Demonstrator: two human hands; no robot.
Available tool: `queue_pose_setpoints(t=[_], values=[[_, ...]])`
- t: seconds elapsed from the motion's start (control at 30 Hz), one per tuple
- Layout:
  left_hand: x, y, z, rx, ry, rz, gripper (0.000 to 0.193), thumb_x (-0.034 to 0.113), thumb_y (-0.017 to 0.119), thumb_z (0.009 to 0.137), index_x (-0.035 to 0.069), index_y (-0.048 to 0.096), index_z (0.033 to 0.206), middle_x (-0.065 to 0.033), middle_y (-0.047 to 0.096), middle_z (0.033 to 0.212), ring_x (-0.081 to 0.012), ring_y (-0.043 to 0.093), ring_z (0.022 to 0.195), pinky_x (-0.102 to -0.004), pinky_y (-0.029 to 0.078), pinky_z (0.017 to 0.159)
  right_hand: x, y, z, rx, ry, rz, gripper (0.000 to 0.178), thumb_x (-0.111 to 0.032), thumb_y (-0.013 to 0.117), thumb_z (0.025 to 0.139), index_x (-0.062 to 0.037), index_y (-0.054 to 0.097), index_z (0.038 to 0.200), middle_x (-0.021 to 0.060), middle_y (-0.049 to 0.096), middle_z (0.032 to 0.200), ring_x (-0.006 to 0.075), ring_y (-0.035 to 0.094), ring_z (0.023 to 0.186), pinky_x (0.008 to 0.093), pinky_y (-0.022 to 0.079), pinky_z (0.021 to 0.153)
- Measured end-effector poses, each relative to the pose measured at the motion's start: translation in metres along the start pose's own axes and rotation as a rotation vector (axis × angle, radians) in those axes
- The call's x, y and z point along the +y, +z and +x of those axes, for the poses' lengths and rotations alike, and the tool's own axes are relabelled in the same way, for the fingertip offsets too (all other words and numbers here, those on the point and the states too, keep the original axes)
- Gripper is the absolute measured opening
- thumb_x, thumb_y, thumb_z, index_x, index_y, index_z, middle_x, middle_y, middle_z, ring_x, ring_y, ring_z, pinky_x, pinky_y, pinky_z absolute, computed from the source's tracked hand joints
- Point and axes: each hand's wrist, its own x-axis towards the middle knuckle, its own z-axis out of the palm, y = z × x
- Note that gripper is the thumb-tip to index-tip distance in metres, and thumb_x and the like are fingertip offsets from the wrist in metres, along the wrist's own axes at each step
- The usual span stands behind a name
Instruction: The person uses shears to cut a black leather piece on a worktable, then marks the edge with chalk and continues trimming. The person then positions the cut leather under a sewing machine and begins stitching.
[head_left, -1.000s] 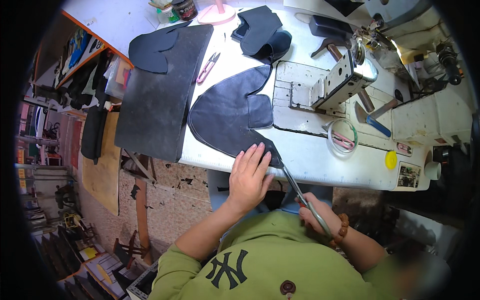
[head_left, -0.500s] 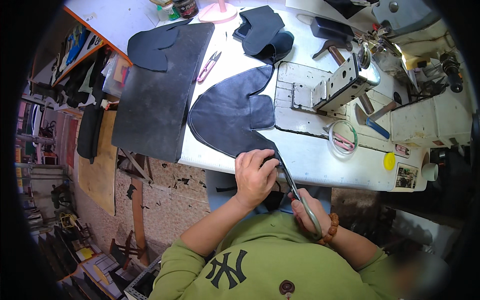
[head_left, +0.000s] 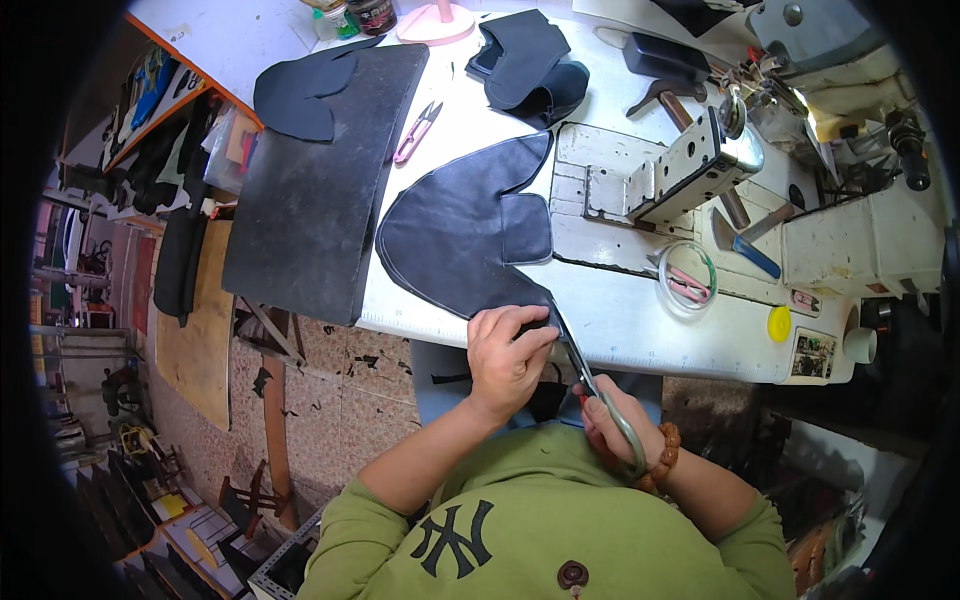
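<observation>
A black leather piece with a curved outline and a square tab lies on the white table, its near end hanging at the front edge. My left hand grips that near end, fingers bent over the leather. In my right hand is a pair of scissors with a grey-green handle, its long blades pointing away from me along the leather's right edge. The blade tips lie against the leather beside my left fingertips. Whether the blades are fully closed is hard to make out.
A sewing machine arm stands to the right, with hammers around it. Pink thread snips lie beyond the leather, near a large black board. Folded black pieces lie at the back. A round clear dish sits near the front.
The leather has shifted very slightly to the right and towards me. My left hand has dropped a little with it; the scissors stay almost in place.
</observation>
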Motion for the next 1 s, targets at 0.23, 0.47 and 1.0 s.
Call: queue_pose_setpoints(t=[0.23, 0.47, 1.0], values=[[0.003, -0.008, -0.004, -0.01, -0.01, -0.046, 0.017, 0.006, 0.075, 0.07, 0.012, 0.071, 0.086, -0.003, 0.067, 0.1, -0.0244, 0.061, 0.094, -0.0391, 0.042, 0.084, -0.002, -0.002, 0.015, -0.088, 0.043, 0.018, 0.055, -0.053, 0.042, 0.1, -0.0009, 0.049, 0.115, 0.0151, 0.062, 0.08, 0.0297, 0.062, 0.073, 0.0387, 0.049, 0.07], [0.002, -0.011, -0.004, -0.023, 0.002, -0.073, 0.017, 0.007, 0.074, 0.071, 0.012, 0.071, 0.086, -0.003, 0.067, 0.1, -0.0241, 0.061, 0.093, -0.0389, 0.042, 0.084, 0.005, 0.004, 0.013, -0.045, -0.065, 0.125, 0.059, -0.056, 0.042, 0.099, 0.0006, 0.049, 0.115, -0.0008, 0.049, 0.068, 0.0074, 0.045, 0.049, 0.0224, 0.038, 0.046], [0.002, -0.016, -0.009, -0.003, -0.012, 0.072, 0.03, 0.001, 0.066, 0.065, 0.007, 0.066, 0.095, -0.0097, 0.064, 0.117, -0.0313, 0.057, 0.108, -0.0461, 0.041, 0.095, 0.003, -0.013, 0.005, -0.071, 0.008, -0.044, 0.041, -0.043, 0.054, 0.098, -0.0034, 0.059, 0.107, 0.0114, 0.065, 0.081, 0.0229, 0.062, 0.071, 0.0341, 0.049, 0.068]])
